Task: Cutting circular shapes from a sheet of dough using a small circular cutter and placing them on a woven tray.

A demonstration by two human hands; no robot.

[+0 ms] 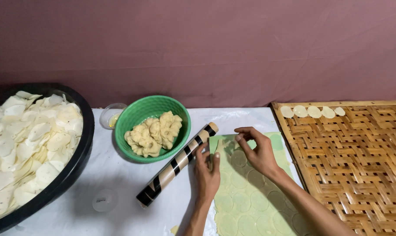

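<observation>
Left hand (206, 172) flat, fingers loose on near-left edge of green dough sheet (250, 192) on white counter (119, 192), right hand (257, 150) pinching sheet's far edge; black-striped tan rolling pin (178, 164) just left, green bowl (152, 129) of dough lumps beyond, woven tray (359, 161) right.

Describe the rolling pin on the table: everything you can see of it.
The rolling pin is a long tan cylinder, seemingly wood, banded with black stripes and dark at its near end. It lies diagonally on the white table cover, between the green bowl and the rolled dough sheet. The left hand lies close beside it; contact is unclear.
</observation>
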